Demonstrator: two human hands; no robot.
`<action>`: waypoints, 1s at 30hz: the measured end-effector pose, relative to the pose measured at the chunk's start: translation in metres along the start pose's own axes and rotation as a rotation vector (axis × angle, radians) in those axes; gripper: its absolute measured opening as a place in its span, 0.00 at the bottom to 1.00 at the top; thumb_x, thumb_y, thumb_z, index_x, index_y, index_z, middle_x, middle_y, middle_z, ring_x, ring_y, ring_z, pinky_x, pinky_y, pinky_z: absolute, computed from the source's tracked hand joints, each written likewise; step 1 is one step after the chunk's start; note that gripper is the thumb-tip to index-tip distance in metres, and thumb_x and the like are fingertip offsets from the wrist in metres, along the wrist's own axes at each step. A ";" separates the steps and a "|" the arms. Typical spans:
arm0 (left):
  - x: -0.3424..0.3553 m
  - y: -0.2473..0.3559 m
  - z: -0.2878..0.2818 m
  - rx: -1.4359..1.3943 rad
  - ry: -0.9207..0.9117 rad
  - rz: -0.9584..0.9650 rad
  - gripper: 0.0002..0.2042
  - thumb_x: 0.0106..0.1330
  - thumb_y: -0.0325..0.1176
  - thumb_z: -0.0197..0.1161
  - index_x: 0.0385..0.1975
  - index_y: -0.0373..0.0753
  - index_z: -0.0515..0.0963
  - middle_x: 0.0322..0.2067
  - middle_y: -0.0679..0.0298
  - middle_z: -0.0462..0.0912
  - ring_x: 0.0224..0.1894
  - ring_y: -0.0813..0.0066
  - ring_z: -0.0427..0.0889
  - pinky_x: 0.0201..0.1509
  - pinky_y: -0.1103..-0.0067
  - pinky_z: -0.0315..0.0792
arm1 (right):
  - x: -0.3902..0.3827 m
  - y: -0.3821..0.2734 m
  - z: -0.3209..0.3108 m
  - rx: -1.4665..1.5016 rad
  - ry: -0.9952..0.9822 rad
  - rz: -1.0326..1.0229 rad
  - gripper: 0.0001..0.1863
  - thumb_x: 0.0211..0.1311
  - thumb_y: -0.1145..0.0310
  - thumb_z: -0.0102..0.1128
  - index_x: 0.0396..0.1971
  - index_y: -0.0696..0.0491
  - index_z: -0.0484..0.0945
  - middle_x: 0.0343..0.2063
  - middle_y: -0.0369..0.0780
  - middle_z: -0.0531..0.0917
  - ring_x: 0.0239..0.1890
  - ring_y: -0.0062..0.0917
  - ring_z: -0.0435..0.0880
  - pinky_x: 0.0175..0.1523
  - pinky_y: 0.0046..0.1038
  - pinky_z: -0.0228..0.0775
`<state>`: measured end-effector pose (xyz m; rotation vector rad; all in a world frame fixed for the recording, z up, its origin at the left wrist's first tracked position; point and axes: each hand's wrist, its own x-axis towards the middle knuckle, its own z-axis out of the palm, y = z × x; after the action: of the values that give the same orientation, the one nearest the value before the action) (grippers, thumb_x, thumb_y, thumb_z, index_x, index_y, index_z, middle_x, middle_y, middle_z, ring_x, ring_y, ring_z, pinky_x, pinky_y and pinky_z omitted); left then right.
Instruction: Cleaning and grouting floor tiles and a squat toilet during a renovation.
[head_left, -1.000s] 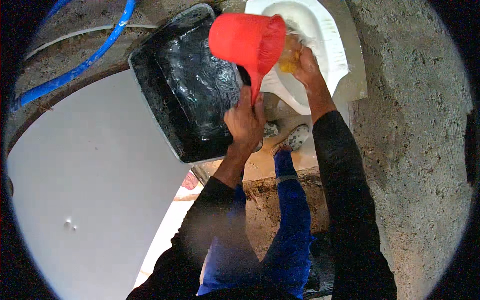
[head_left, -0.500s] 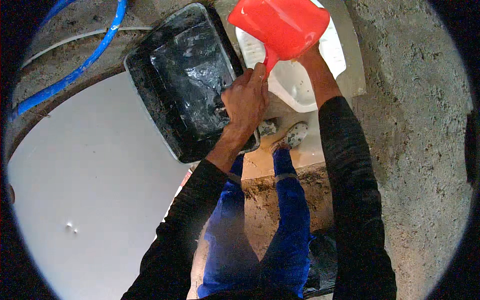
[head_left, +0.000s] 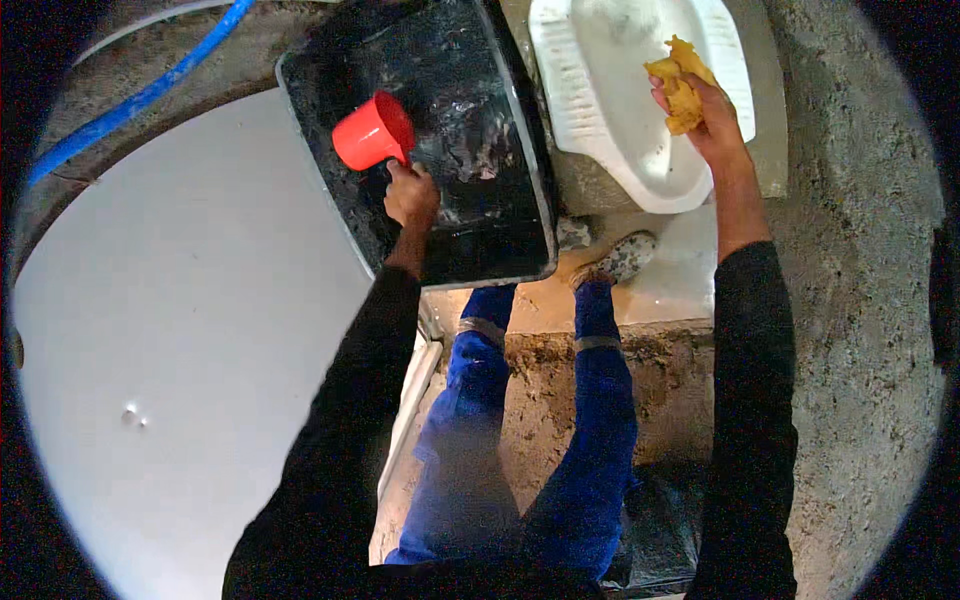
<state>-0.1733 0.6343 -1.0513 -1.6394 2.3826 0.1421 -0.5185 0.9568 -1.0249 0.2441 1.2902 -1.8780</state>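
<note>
My left hand (head_left: 412,195) is closed round the handle of a red plastic mug (head_left: 372,132), which is over the black rectangular tub (head_left: 460,225) of water. In my right hand (head_left: 722,125) is a crumpled yellow sponge (head_left: 684,95), gripped between thumb and fingers with its ragged upper end showing. That hand hovers above the right side of a white squat toilet pan (head_left: 575,90) set in the floor. A little dirt dots the pan's bowl.
A large pale grey door panel (head_left: 190,300) stands at the left. Behind it a blue hose (head_left: 150,110) curves across the rough ground. To the right is a coarse cement wall (head_left: 850,250). A black plastic bag (head_left: 655,525) lies by my right leg, and my patterned shoe (head_left: 628,256) is on the wet floor.
The red mug has moved left from above the toilet pan to over the tub, turning as it went. My right hand, earlier partly behind the mug, now shows the yellow sponge.
</note>
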 end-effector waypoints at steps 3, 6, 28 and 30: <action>0.019 -0.045 0.079 0.119 -0.249 0.093 0.27 0.71 0.48 0.59 0.63 0.40 0.66 0.35 0.44 0.86 0.39 0.38 0.86 0.44 0.48 0.77 | -0.027 0.016 0.004 0.089 0.159 0.114 0.29 0.69 0.66 0.57 0.67 0.58 0.67 0.56 0.48 0.79 0.56 0.42 0.83 0.62 0.50 0.79; 0.052 -0.053 0.132 -0.107 -0.392 0.346 0.27 0.70 0.47 0.60 0.64 0.39 0.69 0.39 0.45 0.87 0.41 0.41 0.86 0.45 0.50 0.78 | -0.032 0.028 0.003 0.118 0.063 0.129 0.32 0.61 0.67 0.56 0.67 0.58 0.67 0.58 0.48 0.78 0.58 0.40 0.82 0.62 0.51 0.79; -0.128 0.087 -0.191 -0.708 -0.125 0.490 0.11 0.74 0.39 0.63 0.37 0.37 0.76 0.19 0.54 0.77 0.19 0.51 0.78 0.24 0.64 0.69 | -0.003 0.036 0.081 0.556 -0.155 0.172 0.31 0.73 0.46 0.55 0.67 0.51 0.70 0.61 0.47 0.78 0.63 0.49 0.78 0.66 0.57 0.70; -0.116 0.106 -0.197 -0.693 -0.148 0.497 0.11 0.72 0.39 0.63 0.38 0.38 0.76 0.23 0.45 0.79 0.25 0.41 0.81 0.27 0.57 0.73 | -0.004 0.040 0.100 0.446 -0.090 0.104 0.27 0.75 0.54 0.54 0.66 0.53 0.71 0.61 0.46 0.79 0.62 0.45 0.80 0.67 0.54 0.71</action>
<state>-0.2613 0.7350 -0.8375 -1.1253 2.7282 1.2441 -0.4594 0.8693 -1.0043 0.4441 0.7715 -2.0424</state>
